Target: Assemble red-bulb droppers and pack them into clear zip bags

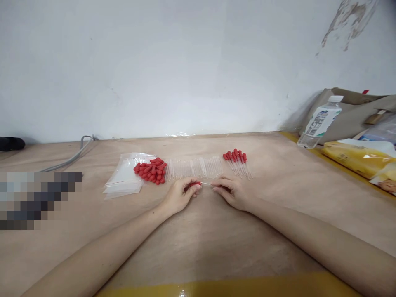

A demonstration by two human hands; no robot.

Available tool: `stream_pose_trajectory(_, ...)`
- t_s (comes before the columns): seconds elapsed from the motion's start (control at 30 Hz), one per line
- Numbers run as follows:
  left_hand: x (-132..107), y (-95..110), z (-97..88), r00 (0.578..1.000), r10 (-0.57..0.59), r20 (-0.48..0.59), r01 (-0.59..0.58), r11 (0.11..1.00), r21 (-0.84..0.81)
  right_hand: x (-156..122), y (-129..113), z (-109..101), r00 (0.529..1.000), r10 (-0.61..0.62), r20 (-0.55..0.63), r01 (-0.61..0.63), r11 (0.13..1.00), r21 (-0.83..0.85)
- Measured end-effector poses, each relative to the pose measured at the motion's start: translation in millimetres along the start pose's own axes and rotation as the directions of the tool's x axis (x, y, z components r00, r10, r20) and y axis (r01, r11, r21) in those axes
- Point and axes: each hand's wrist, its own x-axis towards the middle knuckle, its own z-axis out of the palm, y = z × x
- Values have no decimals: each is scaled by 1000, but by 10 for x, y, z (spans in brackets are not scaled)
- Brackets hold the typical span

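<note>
My left hand [184, 193] pinches a red rubber bulb [195, 184], mostly covered by the fingers. A thin clear dropper tube [206, 184] runs from the bulb to my right hand [230, 190], whose thumb and fingertips close on its far end. Just beyond my hands lies a row of clear tubes [194, 167]. Left of that row is a heap of loose red bulbs [151, 171], beside and partly over a stack of clear plastic bags [125, 175]. Several droppers with red bulbs fitted [236, 159] lie together at the right.
A grey cable [72, 159] runs along the left, near a blurred-out block [34, 200]. At the right stand a water bottle [320, 121] and a beige bag [352, 109], with a yellow package [355, 156] in front. A white wall [185, 70] closes off the back.
</note>
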Motion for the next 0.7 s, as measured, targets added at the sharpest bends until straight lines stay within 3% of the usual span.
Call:
stream_pose_trajectory(0.23,-35,48,-3,996,1,88,-8,996,84,21,119,-47,987,0,160,-3,1000,19)
stream_pose_trajectory(0.5,-35,84,-5,998,-21,56,13,989,148,-18,13,-7,987,-132,90,156,923,-351)
stream_pose_trajectory(0.7,-30,-5,10,999,-41,4,41,998,37,4,-2,-30,996,-53,72,64,984,-168)
